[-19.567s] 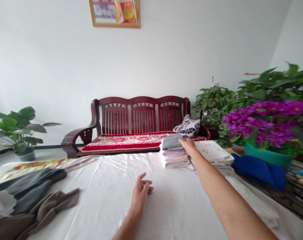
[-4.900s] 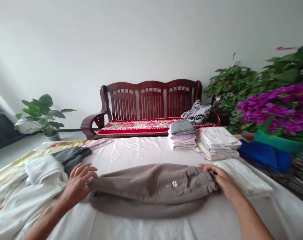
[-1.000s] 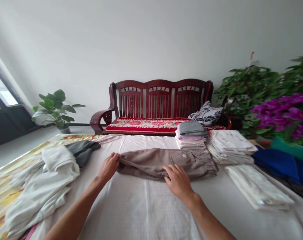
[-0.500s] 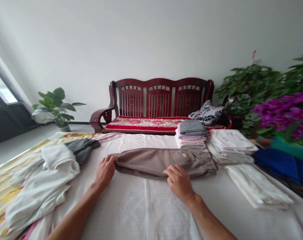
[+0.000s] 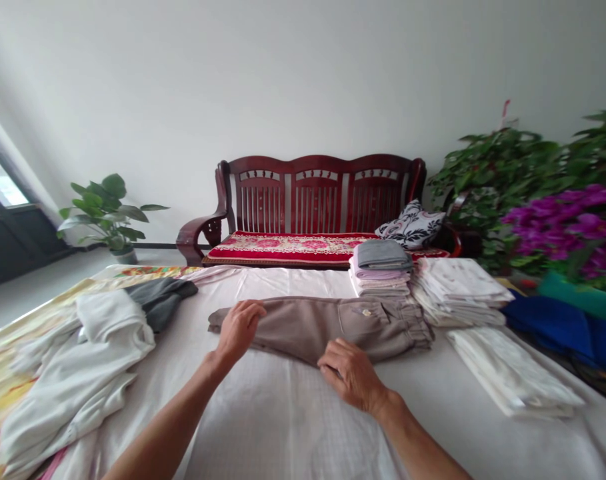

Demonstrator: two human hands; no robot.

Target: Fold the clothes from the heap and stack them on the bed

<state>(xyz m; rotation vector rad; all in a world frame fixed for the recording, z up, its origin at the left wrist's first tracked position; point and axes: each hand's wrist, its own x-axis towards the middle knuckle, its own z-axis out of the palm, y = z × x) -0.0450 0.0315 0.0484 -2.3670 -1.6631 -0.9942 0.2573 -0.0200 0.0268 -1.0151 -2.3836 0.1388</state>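
Head view: left hand (image 5: 237, 329), right hand (image 5: 351, 375) — both loosely curled (pinch unclear) — touching trousers (image 5: 295, 325)

No readable text, label, brand, number or sign. Pants (image 5: 295, 327) have a small motif (image 5: 365, 312) by the pocket; too small to tell if any of it is lettering.
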